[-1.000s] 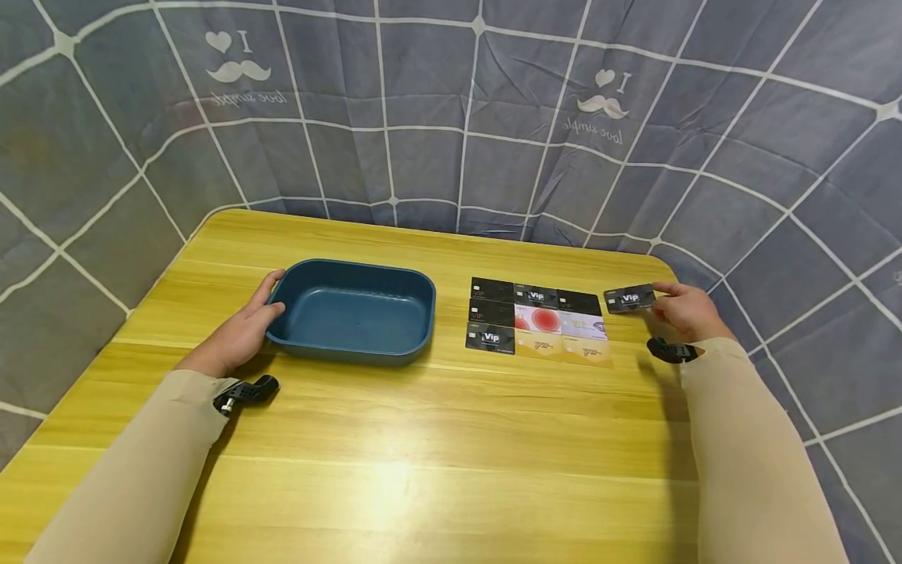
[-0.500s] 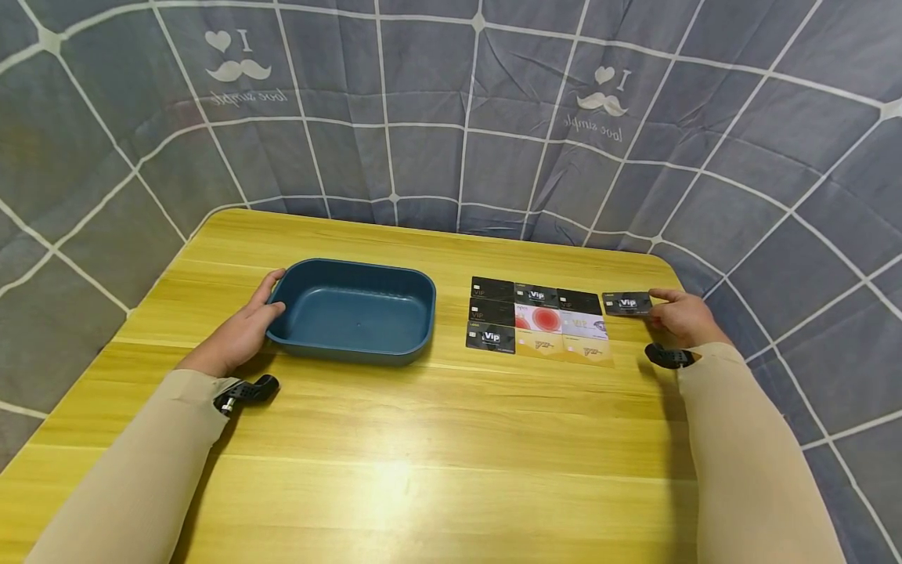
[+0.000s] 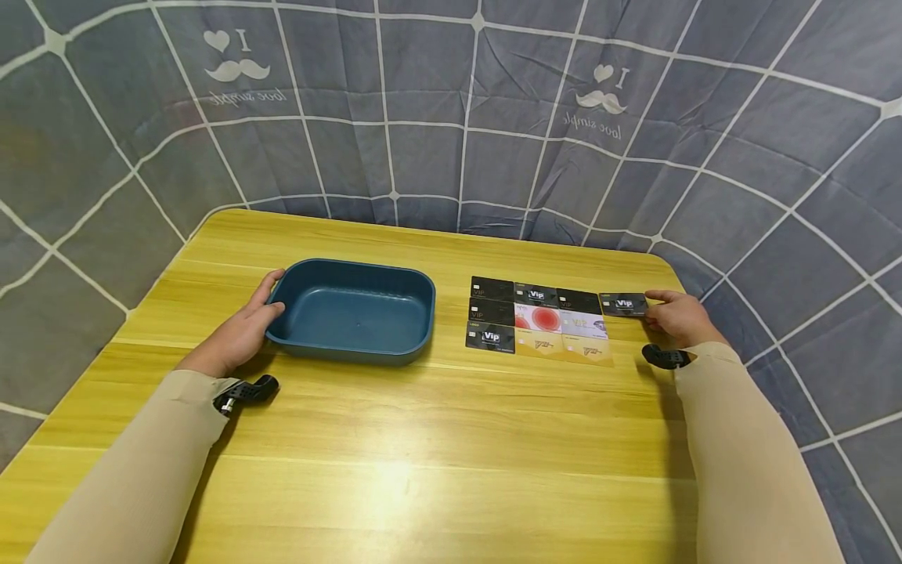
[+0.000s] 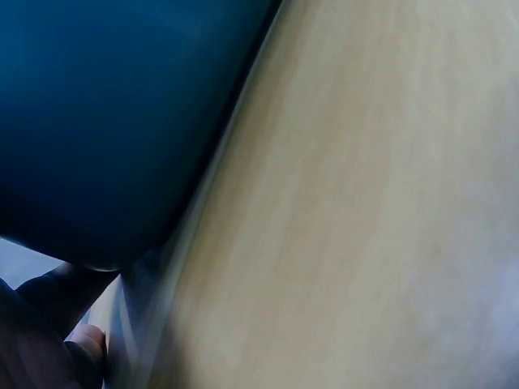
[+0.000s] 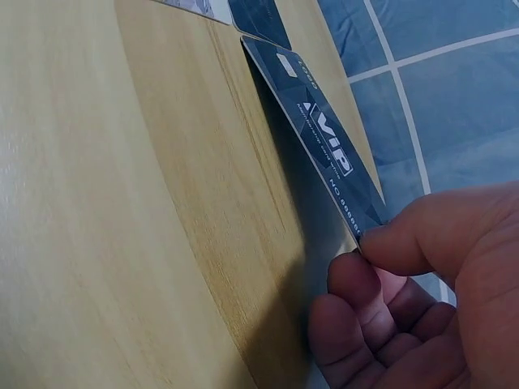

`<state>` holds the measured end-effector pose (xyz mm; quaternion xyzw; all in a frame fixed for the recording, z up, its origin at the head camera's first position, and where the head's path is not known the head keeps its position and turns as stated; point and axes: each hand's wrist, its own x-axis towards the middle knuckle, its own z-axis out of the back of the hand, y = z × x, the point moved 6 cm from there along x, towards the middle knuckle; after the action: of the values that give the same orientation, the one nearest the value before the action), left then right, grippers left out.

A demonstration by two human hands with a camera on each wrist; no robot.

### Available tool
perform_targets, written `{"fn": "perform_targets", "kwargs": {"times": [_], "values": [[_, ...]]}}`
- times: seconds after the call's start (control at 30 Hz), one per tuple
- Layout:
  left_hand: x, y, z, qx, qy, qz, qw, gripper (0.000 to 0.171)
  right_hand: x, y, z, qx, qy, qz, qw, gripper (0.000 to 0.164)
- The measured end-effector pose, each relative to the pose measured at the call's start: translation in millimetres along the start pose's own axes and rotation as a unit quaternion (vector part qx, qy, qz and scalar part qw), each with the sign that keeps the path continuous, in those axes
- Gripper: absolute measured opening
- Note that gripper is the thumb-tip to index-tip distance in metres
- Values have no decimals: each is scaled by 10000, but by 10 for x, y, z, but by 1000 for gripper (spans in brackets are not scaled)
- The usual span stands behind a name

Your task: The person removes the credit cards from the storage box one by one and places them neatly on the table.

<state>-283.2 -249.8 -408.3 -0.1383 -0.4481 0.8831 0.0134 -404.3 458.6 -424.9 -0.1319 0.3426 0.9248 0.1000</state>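
My right hand point(image 3: 680, 319) pinches a dark grey VIP card point(image 3: 624, 304) by its right end, thumb on top and curled fingers beneath. In the right wrist view the VIP card point(image 5: 320, 138) is tilted, its held end raised above the wood and its far end right at the corner of a black card point(image 5: 261, 18). That black card point(image 3: 579, 301) ends the top row of a block of cards. At the left, my left hand point(image 3: 245, 329) grips the left end of a dark blue plastic basin point(image 3: 355, 356), which has nothing in it.
The laid block has black cards, a pink card with a red circle point(image 3: 538, 318), a pale card point(image 3: 583, 324) and yellow cards point(image 3: 539, 345). All lie on a wooden table point(image 3: 437, 439). A grey checked cloth point(image 3: 423, 102) hangs round its back and sides.
My right hand has moved a little left and lowered the VIP card, straightening it until its left end meets the top row. The left hand and basin stay where they were.
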Motion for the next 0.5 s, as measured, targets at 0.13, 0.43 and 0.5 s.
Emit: {"fn": "perform_targets", "kwargs": {"times": [0.13,0.43,0.5], "values": [[2,5,1,30,-6,11,10000,64,3,4,0,25,-14,-47,10000,63],[10,19,2,52,-7,11,10000,64,9,-7,-4,29,17,-33,10000,62],[9,21,1,30,-9,10,10000,64,8,-4,-1,-23,7,-16,10000,62]]}}
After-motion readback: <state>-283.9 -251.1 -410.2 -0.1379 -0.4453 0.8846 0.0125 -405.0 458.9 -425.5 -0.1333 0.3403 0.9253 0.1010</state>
